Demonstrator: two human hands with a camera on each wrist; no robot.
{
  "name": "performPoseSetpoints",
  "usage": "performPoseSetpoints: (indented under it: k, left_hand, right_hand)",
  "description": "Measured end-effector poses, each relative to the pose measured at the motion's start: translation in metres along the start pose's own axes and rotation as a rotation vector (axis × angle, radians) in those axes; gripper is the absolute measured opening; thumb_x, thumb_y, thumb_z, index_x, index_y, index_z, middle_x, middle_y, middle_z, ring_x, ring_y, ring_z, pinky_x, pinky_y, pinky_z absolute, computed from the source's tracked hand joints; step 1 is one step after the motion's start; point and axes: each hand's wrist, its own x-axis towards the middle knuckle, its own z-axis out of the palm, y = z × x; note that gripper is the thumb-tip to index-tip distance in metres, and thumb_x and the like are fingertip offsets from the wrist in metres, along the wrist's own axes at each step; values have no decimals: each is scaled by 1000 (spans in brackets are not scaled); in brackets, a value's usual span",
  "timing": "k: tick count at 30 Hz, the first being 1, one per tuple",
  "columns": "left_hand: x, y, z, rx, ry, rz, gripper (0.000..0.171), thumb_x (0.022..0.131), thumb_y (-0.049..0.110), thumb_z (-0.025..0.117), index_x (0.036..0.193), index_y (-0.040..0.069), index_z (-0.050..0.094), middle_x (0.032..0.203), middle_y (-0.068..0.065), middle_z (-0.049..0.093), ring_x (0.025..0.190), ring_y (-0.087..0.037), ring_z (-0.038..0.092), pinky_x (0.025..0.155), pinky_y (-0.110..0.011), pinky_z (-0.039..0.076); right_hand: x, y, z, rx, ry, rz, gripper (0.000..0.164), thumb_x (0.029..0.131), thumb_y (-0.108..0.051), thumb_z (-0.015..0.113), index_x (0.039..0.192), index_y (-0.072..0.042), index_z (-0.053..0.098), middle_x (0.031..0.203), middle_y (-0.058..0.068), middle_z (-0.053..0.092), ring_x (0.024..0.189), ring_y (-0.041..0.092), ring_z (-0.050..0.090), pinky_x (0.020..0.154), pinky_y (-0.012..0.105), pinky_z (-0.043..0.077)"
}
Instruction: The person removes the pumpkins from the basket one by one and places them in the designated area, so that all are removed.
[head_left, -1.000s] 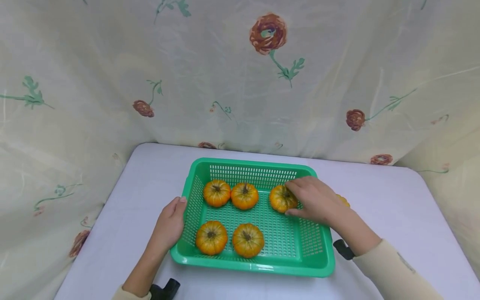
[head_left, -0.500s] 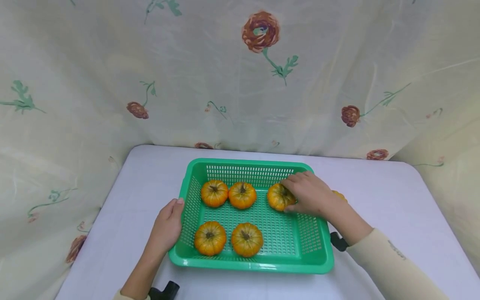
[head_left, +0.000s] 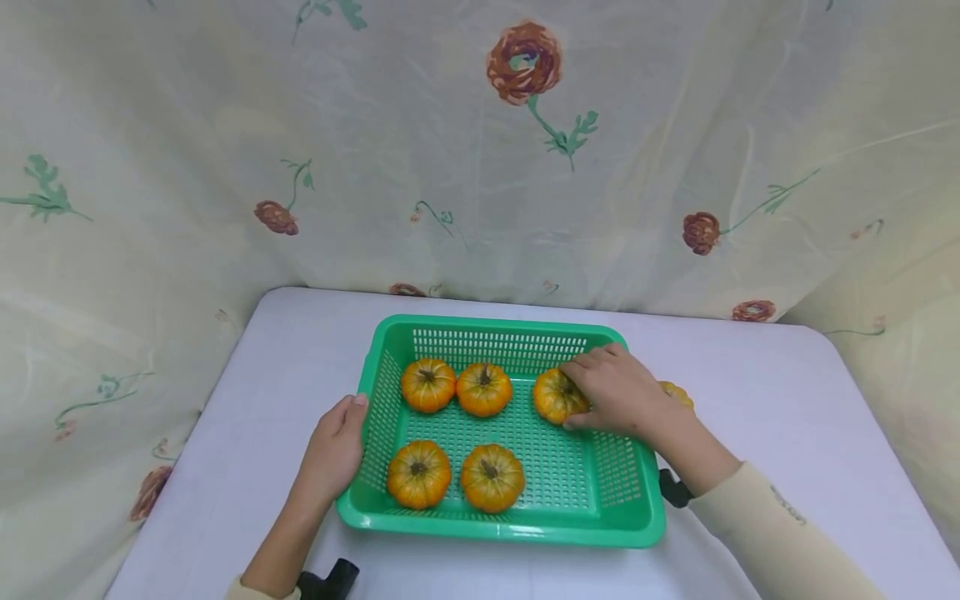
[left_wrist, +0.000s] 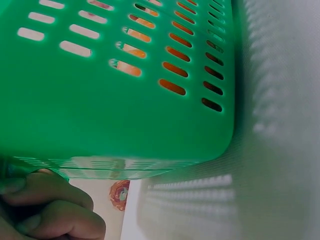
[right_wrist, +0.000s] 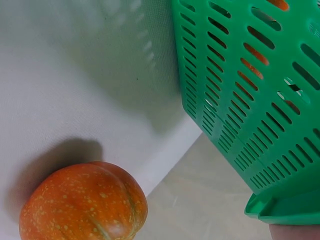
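Note:
A green plastic basket (head_left: 495, 531) with slotted walls stands on the table. My left hand (head_left: 339, 446) grips its left rim, thumb on top; in the left wrist view the curled fingers (left_wrist: 65, 217) show beneath the rim. Inside, my right hand (head_left: 618, 392) holds a small orange pumpkin (head_left: 557, 397) from its right side, near the back right corner. Two pumpkins (head_left: 428, 386) (head_left: 484, 390) sit side by side at the back left. Two others (head_left: 418, 475) (head_left: 492, 478) sit along the front. The basket wall hides most of my right hand in the right wrist view.
Another pumpkin (right_wrist: 82, 202) lies on the table just outside the basket's right side, partly covered by my right forearm in the head view. The white-covered table (head_left: 795, 400) has its back edge against a flowered curtain (head_left: 375, 150), which also hangs at both sides.
The whole head view has shifted slightly. Both hands stay where they were, the left at the basket rim and the right on the same pumpkin.

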Motion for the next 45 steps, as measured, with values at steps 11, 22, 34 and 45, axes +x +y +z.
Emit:
performPoseSetpoints:
  k: [11, 22, 34, 45]
  left_hand:
    - [2, -2, 2, -11, 1, -23, 52, 115, 45, 32, 116, 3, 64, 87, -12, 64, 73, -22, 61, 66, -35, 54]
    - [0, -1, 1, -27, 4, -18, 52, 115, 44, 32, 116, 2, 64, 86, -11, 63, 73, -21, 60, 65, -34, 53]
    - [0, -1, 1, -28, 8, -25, 52, 115, 44, 32, 113, 2, 64, 84, -12, 61, 74, -23, 61, 65, -34, 54]
    - [0, -1, 1, -36, 7, -21, 53, 115, 44, 32, 115, 2, 65, 85, -13, 63, 74, -23, 62, 65, -34, 54]
  right_hand:
    - [0, 0, 1, -19, 9, 4, 79, 78, -57, 88, 130, -1, 69, 122, 14, 71, 119, 35, 62, 105, 53, 42]
    - [0, 0, 4, -33, 24, 2, 80, 77, -59, 88, 130, -2, 69, 121, 13, 70, 118, 34, 60, 104, 53, 42]
    - [0, -1, 5, -21, 35, 8, 80, 76, -59, 88, 130, -3, 68, 123, 12, 68, 118, 34, 58, 105, 52, 41]
    - [0, -1, 5, 12, 33, 23, 80, 77, -57, 89, 132, -3, 68, 125, 12, 71, 121, 34, 59, 107, 53, 40]
